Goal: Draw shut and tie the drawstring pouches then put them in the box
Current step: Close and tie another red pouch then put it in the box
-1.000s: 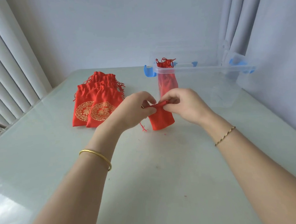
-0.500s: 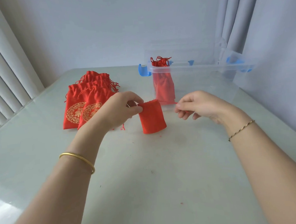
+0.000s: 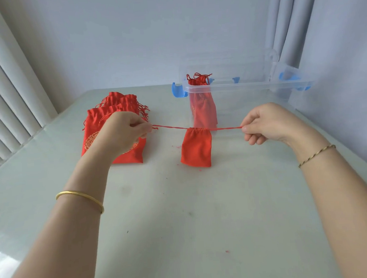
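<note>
Red fabric of the stacked pouches (image 3: 93, 124) is partly hidden behind my left hand (image 3: 122, 131); the gold emblem on the front one shows only in part; I cannot tell how many lie in the stack. The clear box (image 3: 250, 85) at the far right of the counter (image 3: 182, 213) is hard to trace, since its walls are transparent; one tied pouch (image 3: 202, 108) stands upright inside its left end, blurred through the plastic. Both my forearms are cut off by the lower edge.

Left hand: fingers curled; thumb and forefinger pinch the left end of the drawstring (image 3: 224, 128); a short tail of cord projects past the pinch. Right hand (image 3: 269, 122): fingers curled; thumb and forefinger pinch the right end of the same cord. The cord runs taut between my hands, which are well apart; the plain red pouch (image 3: 197, 147) hangs from it between them, mouth gathered; whether its lower edge touches the counter, I cannot tell.

Surroundings: blue latches (image 3: 178, 90) sit on the box rim; the box stands directly behind the hanging pouch; a gold bangle (image 3: 81, 197) circles my left wrist and a twisted chain (image 3: 316, 155) my right; vertical blinds (image 3: 10, 94) at left; a curtain (image 3: 283, 27) at rear right; small red specks lie on the counter.
</note>
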Available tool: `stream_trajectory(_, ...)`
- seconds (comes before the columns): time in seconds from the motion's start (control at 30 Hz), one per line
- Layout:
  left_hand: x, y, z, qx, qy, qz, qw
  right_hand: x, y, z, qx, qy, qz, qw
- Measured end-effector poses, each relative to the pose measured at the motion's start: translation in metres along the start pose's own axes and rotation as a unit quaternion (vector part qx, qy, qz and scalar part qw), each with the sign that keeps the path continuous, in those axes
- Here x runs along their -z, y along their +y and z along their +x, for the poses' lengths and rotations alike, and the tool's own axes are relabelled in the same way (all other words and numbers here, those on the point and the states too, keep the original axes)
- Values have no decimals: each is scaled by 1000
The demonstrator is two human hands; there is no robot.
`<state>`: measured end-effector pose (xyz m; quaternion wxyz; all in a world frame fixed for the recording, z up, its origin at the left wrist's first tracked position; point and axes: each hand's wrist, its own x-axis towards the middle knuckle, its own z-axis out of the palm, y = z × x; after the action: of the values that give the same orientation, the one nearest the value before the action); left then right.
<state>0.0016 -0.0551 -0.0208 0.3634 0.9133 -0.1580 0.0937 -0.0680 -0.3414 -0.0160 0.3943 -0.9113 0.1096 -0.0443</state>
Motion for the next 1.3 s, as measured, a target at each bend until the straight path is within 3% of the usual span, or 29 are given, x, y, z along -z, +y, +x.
stream_trajectory(0.1,-1,1,1,25,-4,-40,999,-1,-1,-1,-19,-8,8,1000)
stream_trajectory(0.17,-3,0,3,80,16,-127,989,0,-2,-2,-48,-29,58,997)
stream_trajectory(0.27,-2,-1,5,184,54,-300,934,3,0,-2,-94,-16,92,991)
stream_trajectory(0.33,-4,1,4,211,59,-352,910,3,1,-1,-110,6,80,991)
stream_trajectory(0.43,-4,11,4,198,61,-431,878,0,-1,0,-110,42,71,991)
stream_trajectory(0.53,1,24,2,143,3,-543,828,1,-9,-1,-81,67,107,989)
stream_trajectory(0.67,0,46,-5,74,-77,-633,766,5,-27,-10,-10,25,234,972)
stream_trajectory(0.73,-5,57,-10,63,-98,-607,786,3,-39,-16,33,1,272,962)
stream_trajectory(0.87,-14,66,-19,10,-142,-443,885,-9,-61,-25,112,-33,290,950)
stream_trajectory(0.97,-18,69,-22,-17,-151,-356,922,-19,-71,-30,156,-37,296,942)
stream_trajectory(1.1,-20,72,-24,-47,-134,-319,937,-27,-76,-31,171,-11,314,934)
stream_trajectory(1.2,-20,71,-22,-34,-124,-350,928,-29,-73,-27,105,-5,354,929)
stream_trajectory(1.3,-19,70,-22,-19,-132,-381,915,-33,-67,-24,66,-24,314,947)
